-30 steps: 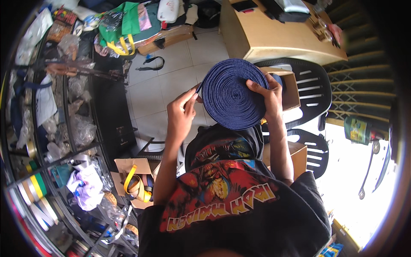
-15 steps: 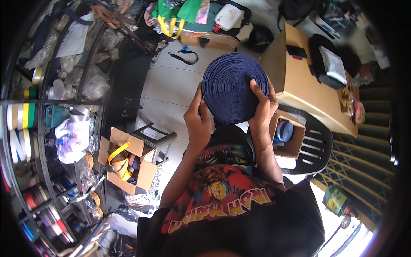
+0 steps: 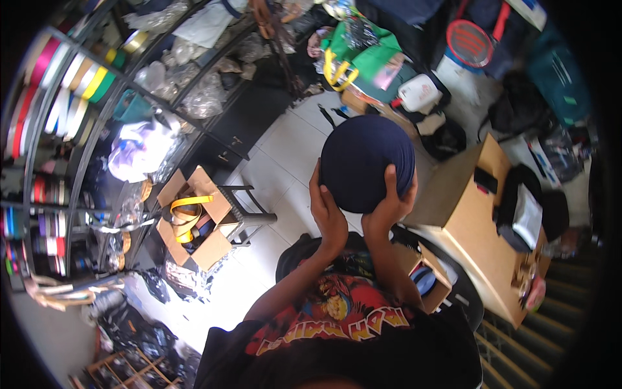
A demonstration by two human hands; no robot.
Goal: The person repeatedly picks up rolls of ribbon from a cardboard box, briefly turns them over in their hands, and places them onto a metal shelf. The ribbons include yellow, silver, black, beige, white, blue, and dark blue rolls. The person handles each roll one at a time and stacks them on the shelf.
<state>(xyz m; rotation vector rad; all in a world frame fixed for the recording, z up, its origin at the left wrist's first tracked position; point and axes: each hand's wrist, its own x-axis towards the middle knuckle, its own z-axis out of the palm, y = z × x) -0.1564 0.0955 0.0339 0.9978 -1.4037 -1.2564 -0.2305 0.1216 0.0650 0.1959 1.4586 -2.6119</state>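
Note:
A thick coil of navy webbing is held up in front of me, one round flat side facing up. My left hand grips its lower left edge, palm against the side and thumb along the rim. On the lower right edge, my right hand is closed around the coil, its thumb lying on the round side. Parts of the fingers of both hands are hidden behind the coil.
An open carton with yellow strap rolls sits on a dark stool to the left. Shelves with ribbon rolls line the left side. At right are a wooden table and a small box on a chair.
The view has turned, so the shelves and table appear swung around. Both hands keep hold of the webbing coil, now lower and slightly further right in view; its spiral layers no longer show clearly.

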